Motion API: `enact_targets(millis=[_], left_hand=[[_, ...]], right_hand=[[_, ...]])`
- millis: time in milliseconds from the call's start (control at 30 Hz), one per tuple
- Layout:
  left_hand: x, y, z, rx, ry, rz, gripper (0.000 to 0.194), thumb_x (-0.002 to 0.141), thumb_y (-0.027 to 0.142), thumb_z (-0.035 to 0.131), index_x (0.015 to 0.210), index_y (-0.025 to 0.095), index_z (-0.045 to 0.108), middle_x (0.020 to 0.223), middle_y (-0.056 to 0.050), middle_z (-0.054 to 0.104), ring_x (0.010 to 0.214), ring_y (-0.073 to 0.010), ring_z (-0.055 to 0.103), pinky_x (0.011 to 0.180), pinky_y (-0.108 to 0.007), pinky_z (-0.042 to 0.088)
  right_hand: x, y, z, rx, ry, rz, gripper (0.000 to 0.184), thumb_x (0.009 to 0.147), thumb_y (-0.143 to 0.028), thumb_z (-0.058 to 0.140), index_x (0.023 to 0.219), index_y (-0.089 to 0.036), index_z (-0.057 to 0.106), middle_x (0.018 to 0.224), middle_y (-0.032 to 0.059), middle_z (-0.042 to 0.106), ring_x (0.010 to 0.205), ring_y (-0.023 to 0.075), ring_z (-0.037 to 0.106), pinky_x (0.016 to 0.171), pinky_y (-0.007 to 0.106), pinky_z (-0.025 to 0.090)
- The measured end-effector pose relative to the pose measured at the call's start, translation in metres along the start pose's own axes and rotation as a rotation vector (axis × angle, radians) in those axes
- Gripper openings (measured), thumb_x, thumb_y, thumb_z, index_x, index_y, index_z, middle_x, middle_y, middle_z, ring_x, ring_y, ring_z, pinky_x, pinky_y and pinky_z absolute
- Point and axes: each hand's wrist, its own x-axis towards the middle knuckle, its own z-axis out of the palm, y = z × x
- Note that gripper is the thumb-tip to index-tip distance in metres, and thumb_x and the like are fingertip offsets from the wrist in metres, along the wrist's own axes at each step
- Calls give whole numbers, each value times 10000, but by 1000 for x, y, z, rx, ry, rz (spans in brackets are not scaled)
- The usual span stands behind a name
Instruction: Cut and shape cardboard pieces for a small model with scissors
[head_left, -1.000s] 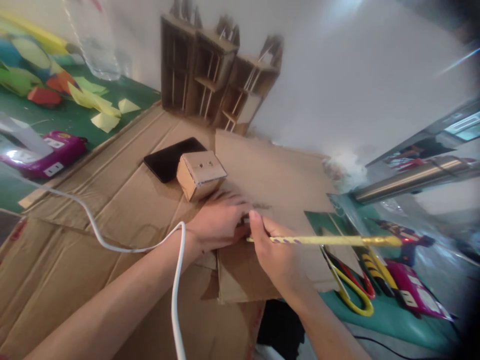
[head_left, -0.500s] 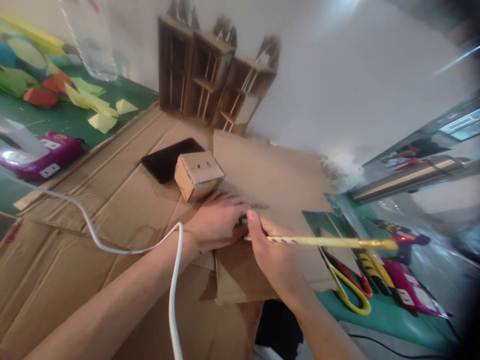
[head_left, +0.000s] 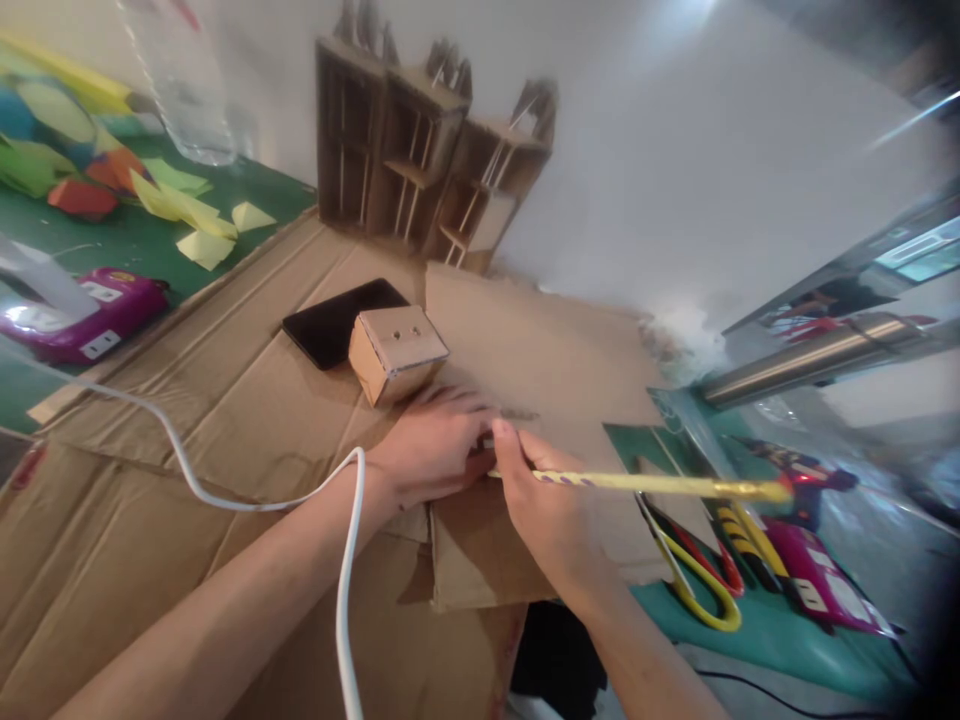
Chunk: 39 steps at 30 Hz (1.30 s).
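Observation:
My right hand [head_left: 551,515] is closed around a yellow pencil [head_left: 637,484] with dark spots, its gold end pointing right. The pencil's tip is hidden behind my fingers. My left hand [head_left: 442,445] lies just beside it, fingers curled over the cardboard sheet [head_left: 555,340]; whatever is under them I cannot make out. Both hands meet at the fingertips. Beyond my left hand stands a small cardboard box [head_left: 399,345] with two holes in its top, against a black phone [head_left: 330,325] lying flat.
A white cable [head_left: 349,590] crosses over my left forearm. At the back stands a cardboard structure [head_left: 427,150] with sticks. Yellow-handled scissors [head_left: 705,605], a red glue gun [head_left: 814,485] and a purple power strip [head_left: 825,580] lie right. Folded paper pieces [head_left: 206,245] lie left.
Almost nothing differs. The pencil's far end has shifted very slightly left; both hands stay in the same place.

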Motion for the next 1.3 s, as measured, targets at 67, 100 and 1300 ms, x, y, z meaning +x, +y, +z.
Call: enact_targets(millis=[67, 100, 1300], left_hand=[[0, 0, 0, 1, 1, 2, 167, 880, 255, 580, 1018, 199, 655, 1213, -65, 680, 1153, -260, 585, 1012, -414, 418], [0, 0, 0, 1, 1, 3, 160, 881, 243, 577, 1013, 203, 657, 1210, -60, 683, 1150, -256, 588, 1010, -411, 420], [1, -3, 3, -11, 23, 36, 178, 881, 120, 487, 919, 211, 636, 1056, -55, 699, 1091, -239, 605, 947, -391, 439]], right_hand=[[0, 0, -1, 4, -2, -23, 460, 977, -350, 480, 554, -173, 529, 495, -16, 499, 483, 100, 469, 477, 215, 353], [1, 0, -1, -2, -4, -31, 455, 977, -343, 481, 559, -173, 540, 486, -22, 485, 469, 96, 448, 468, 215, 344], [14, 4, 2, -88, 82, -82, 463, 983, -363, 483, 557, -183, 518, 474, -32, 491, 445, 85, 413, 458, 206, 329]])
